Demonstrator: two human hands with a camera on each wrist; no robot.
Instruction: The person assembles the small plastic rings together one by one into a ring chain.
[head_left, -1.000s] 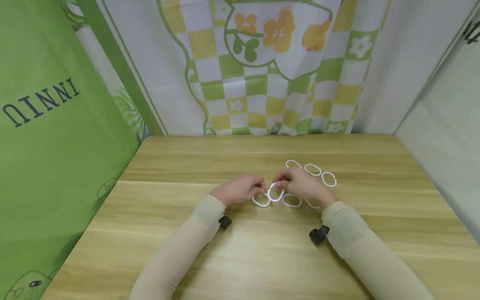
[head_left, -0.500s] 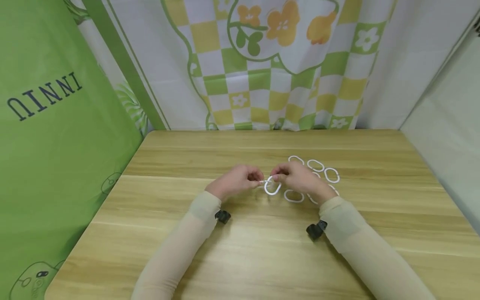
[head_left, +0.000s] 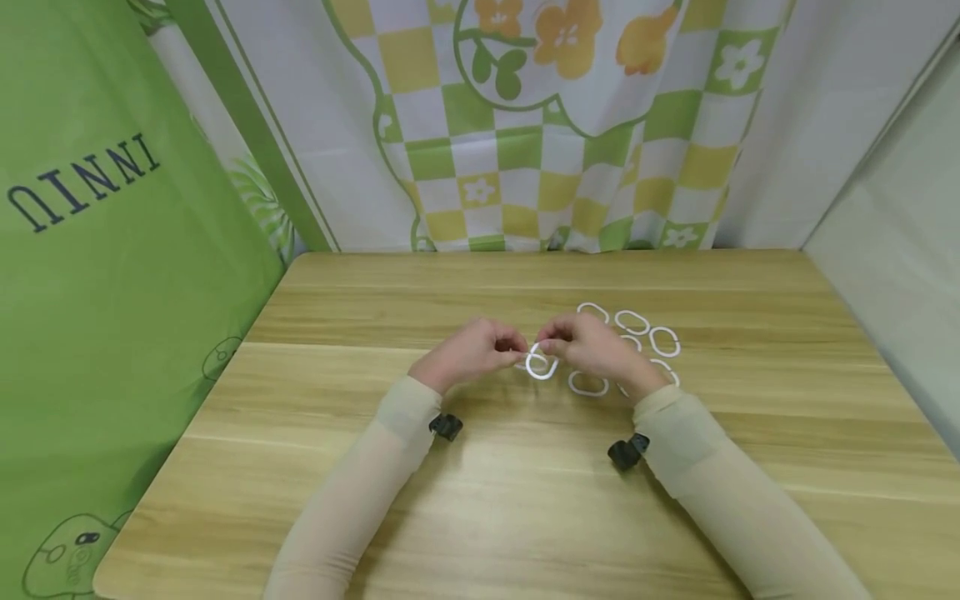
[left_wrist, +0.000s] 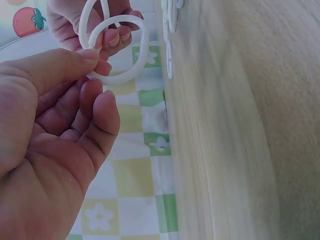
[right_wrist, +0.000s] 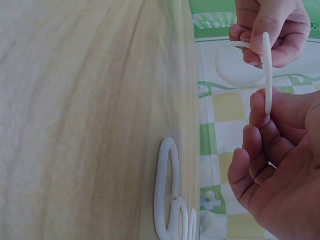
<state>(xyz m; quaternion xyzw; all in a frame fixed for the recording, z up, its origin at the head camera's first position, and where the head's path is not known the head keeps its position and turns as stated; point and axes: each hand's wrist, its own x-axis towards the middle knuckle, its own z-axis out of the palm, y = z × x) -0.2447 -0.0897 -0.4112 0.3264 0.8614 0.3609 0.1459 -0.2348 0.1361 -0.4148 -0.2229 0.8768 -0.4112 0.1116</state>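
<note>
Slightly above the table, my left hand (head_left: 476, 354) pinches a white plastic oval ring (left_wrist: 145, 47) between thumb and fingertips. Facing it, my right hand (head_left: 592, 346) grips a second white ring (right_wrist: 268, 75) by its end, thumb against index finger. That second ring is upright in the head view, and edge-on in the right wrist view. The two rings meet and overlap between the hands. I cannot tell whether they are hooked through each other. Fingertips cover part of each ring.
Several more white rings lie flat on the wooden table (head_left: 480, 500) beyond and beneath my right hand, among them a ring (head_left: 588, 394) nearest me. My right hand hides part of the group. A checkered curtain (head_left: 517, 150) hangs behind the table, a green one (head_left: 112, 317) at left.
My left hand has lifted its ring off the table and turned it. The right hand's ring has shifted slightly left to meet it, and both hands have drawn closer.
</note>
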